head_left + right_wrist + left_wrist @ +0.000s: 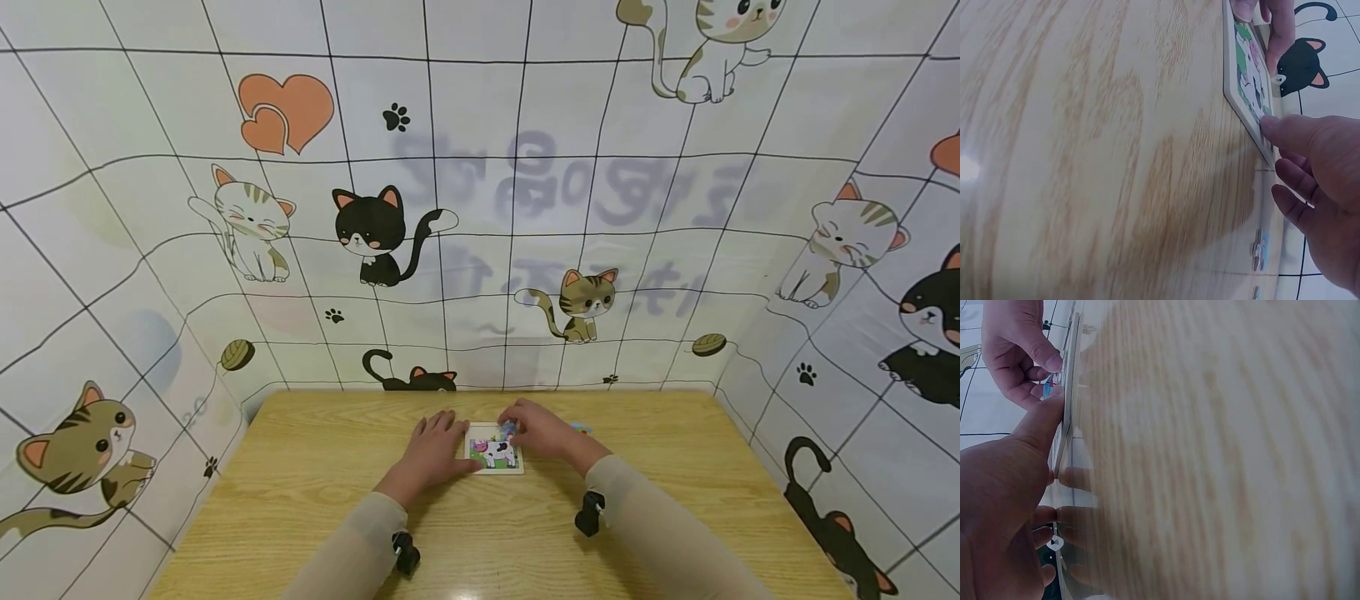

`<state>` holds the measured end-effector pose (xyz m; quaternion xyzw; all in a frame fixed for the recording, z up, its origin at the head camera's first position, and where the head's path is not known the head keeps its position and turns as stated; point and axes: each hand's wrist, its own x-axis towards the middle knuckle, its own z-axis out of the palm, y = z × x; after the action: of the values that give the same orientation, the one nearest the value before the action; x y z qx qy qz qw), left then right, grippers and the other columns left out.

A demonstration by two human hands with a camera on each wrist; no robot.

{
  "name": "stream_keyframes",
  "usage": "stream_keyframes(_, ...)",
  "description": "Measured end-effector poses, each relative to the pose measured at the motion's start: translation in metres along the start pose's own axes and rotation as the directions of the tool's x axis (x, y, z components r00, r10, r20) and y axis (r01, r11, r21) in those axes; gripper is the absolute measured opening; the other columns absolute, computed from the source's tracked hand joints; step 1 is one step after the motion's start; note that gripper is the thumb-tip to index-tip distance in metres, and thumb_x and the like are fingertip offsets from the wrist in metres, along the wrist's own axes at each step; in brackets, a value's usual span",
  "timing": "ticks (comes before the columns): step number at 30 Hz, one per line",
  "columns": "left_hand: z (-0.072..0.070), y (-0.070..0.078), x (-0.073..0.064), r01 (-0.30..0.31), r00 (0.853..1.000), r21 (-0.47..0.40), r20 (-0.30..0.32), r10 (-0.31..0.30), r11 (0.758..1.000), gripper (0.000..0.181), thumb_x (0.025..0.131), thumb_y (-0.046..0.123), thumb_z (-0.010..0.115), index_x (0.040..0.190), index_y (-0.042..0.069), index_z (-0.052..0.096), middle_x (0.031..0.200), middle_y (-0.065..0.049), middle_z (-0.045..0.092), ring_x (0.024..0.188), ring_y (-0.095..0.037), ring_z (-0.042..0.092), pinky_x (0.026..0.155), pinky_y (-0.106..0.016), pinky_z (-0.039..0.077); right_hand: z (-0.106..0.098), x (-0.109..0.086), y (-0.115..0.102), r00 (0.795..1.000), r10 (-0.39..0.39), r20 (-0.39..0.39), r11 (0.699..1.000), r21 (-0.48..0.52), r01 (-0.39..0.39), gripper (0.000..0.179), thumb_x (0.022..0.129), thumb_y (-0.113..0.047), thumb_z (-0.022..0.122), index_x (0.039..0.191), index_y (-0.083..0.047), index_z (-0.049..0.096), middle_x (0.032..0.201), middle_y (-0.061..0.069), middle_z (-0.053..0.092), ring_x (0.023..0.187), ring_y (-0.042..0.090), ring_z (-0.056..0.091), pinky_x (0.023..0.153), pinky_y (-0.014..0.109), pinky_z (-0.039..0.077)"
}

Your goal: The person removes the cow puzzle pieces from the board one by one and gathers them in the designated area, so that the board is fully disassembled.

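Note:
A small jigsaw puzzle with a cow picture point(497, 454) lies in a pale frame tray point(480, 426) on the table. My left hand point(433, 450) rests at the tray's left side, thumb on its lower left edge and fingers spread out flat beyond. Over the tray's upper right corner, my right hand point(546, 429) pinches a blue puzzle piece point(508, 430) between thumb and fingers. In the left wrist view the piece point(1048, 386) shows blue and red near both thumbs. The right wrist view has the right thumb point(1275, 128) at the picture's edge; the piece is hidden there.
Loose puzzle pieces point(581, 428) lie on the table right of the tray, partly behind the right wrist; the right wrist view shows them point(1262, 251) too. The wooden table point(315, 492) ends at a cat-patterned cloth wall point(480, 333).

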<state>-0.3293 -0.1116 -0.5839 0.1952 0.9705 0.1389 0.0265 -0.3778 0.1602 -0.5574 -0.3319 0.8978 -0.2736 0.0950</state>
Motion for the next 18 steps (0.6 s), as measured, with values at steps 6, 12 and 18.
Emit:
stream_keyframes(6, -0.0002, -0.0001, 0.0011, 0.002, 1.0, -0.007, 0.003, -0.002, 1.0, 0.089, 0.097, 0.069, 0.076, 0.164, 0.014, 0.054, 0.172, -0.021, 0.041, 0.162, -0.043, 0.033, 0.128, -0.07, 0.026, 0.0, -0.0023, 0.0024, 1.0, 0.003, -0.012, 0.999, -0.044, -0.003, 0.032, 0.104, -0.009, 0.079, 0.135, -0.003, 0.074, 0.114, 0.007, 0.061, 0.094, 0.016, 0.059, 0.087, 0.044, 0.055)
stream_keyframes(12, -0.0011, 0.0011, 0.0003, 0.006, 1.0, -0.002, 0.009, -0.006, 1.0, 0.09, 0.097, 0.07, 0.074, 0.165, 0.015, 0.053, 0.173, -0.02, 0.041, 0.162, -0.042, 0.033, 0.129, -0.069, 0.026, 0.0014, -0.0016, 0.0025, 0.999, -0.021, -0.032, 0.994, -0.106, 0.018, 0.028, 0.103, -0.01, 0.08, 0.13, -0.002, 0.076, 0.112, 0.006, 0.065, 0.091, 0.016, 0.06, 0.085, 0.044, 0.057)
stream_keyframes(18, -0.0024, 0.0021, -0.0004, 0.013, 1.0, -0.019, 0.009, -0.013, 1.0, 0.091, 0.097, 0.07, 0.075, 0.165, 0.014, 0.054, 0.173, -0.021, 0.04, 0.163, -0.042, 0.032, 0.129, -0.069, 0.025, 0.0027, -0.0014, 0.0029, 0.998, -0.03, -0.056, 0.988, -0.15, 0.022, 0.028, 0.102, -0.009, 0.079, 0.129, -0.002, 0.077, 0.115, 0.007, 0.068, 0.093, 0.016, 0.063, 0.086, 0.044, 0.059)
